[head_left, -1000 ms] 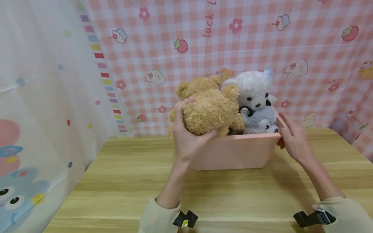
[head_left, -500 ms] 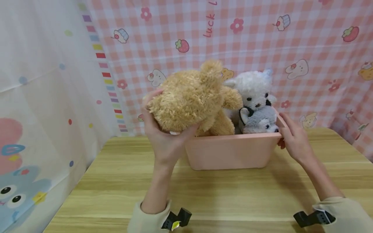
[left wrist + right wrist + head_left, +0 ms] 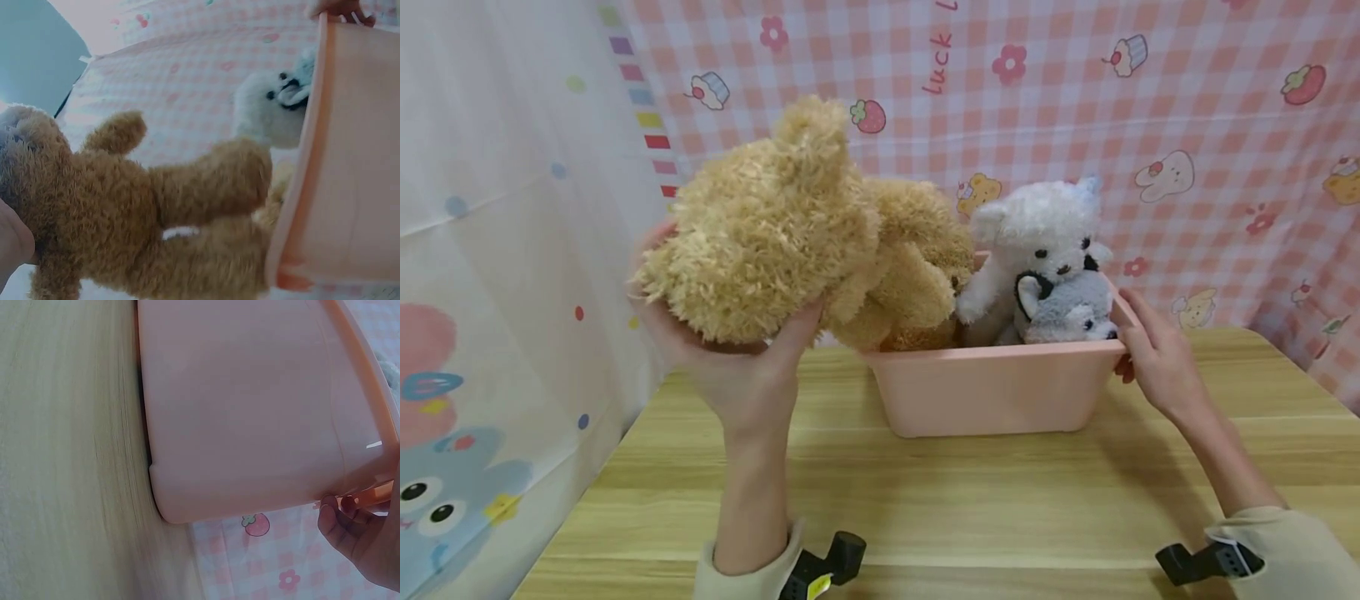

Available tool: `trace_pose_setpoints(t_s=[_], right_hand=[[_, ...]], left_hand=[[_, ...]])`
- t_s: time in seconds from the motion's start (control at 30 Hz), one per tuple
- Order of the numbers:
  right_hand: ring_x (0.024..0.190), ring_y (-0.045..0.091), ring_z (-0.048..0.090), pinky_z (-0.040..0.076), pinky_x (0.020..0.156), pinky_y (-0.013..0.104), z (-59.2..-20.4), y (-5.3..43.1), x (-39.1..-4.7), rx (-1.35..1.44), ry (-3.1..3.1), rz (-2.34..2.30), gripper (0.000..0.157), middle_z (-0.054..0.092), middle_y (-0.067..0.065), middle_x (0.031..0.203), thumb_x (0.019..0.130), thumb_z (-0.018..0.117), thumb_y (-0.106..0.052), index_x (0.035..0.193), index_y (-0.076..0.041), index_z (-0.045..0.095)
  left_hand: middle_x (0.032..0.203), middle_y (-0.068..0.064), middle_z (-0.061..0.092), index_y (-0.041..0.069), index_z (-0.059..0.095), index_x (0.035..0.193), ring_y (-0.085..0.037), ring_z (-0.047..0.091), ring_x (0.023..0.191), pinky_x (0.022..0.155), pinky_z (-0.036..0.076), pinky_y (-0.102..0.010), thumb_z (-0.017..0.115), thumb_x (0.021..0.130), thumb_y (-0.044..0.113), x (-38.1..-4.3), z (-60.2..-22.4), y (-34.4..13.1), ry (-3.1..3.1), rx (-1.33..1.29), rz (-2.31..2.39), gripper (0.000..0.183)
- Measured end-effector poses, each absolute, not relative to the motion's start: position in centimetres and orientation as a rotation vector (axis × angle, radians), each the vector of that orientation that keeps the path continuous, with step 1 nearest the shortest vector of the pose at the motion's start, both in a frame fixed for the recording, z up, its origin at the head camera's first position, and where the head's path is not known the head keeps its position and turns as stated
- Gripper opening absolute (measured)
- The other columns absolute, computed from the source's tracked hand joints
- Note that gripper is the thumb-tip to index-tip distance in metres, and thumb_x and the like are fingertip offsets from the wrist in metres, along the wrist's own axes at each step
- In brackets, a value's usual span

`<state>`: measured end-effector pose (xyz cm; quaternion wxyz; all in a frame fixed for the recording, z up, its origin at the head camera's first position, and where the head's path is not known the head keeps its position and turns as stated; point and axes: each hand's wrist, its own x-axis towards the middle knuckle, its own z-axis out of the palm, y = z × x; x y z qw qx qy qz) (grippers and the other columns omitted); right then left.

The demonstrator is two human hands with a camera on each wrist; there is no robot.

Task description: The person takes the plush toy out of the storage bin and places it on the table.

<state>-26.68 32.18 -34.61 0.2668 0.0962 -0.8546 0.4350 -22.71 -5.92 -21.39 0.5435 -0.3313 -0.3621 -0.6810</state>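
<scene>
My left hand grips a shaggy tan teddy bear from below, thumb on the near side, up at the left of a pink plastic bin. In the left wrist view the bear lies sideways, its legs stretching toward the bin's rim. Inside the bin a second tan plush toy leans at the left end, partly behind the held one. A white plush toy sits at the right with a grey-and-white plush dog before it. My right hand holds the bin's right rim, fingers curled under it.
The bin stands on a wood-grain table close to a pink checked cloth backdrop. To the left hangs a white curtain with cartoon prints.
My left hand has lifted the teddy bear out of the bin and carried it left and nearer, turning it as it went. The second tan plush has come into view. My right hand has stayed put.
</scene>
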Motion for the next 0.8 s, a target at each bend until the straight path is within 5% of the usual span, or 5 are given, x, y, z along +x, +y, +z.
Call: trace_pose_setpoints(t_s=[0.27,0.8], right_hand=[[0.050,0.012,0.055,0.047,0.044,0.025,-34.6,32.1,-26.6,0.259,-2.305,1.193,0.054,0.054,0.038,0.126,0.104,0.033,-0.016,0.157,-0.002,0.032],[0.050,0.016,0.056,0.048,0.043,0.026,-34.5,32.0,-26.5,0.251,-2.304,1.210,0.053,0.054,0.038,0.126,0.105,0.034,-0.016,0.156,-0.004,0.035]], left_hand=[[0.121,-0.022,0.053,-0.009,0.048,0.117,-0.040,0.050,0.116,0.109,0.038,-0.055,0.089,0.054,0.009,-23.0,-21.0,-7.5,-0.900,-0.718,-1.447,0.078],[0.137,-0.008,0.053,0.001,0.051,0.134,-0.028,0.050,0.126,0.107,0.043,-0.044,0.071,0.057,-0.012,-29.0,-25.9,-11.0,-1.326,-0.580,-1.429,0.080]])
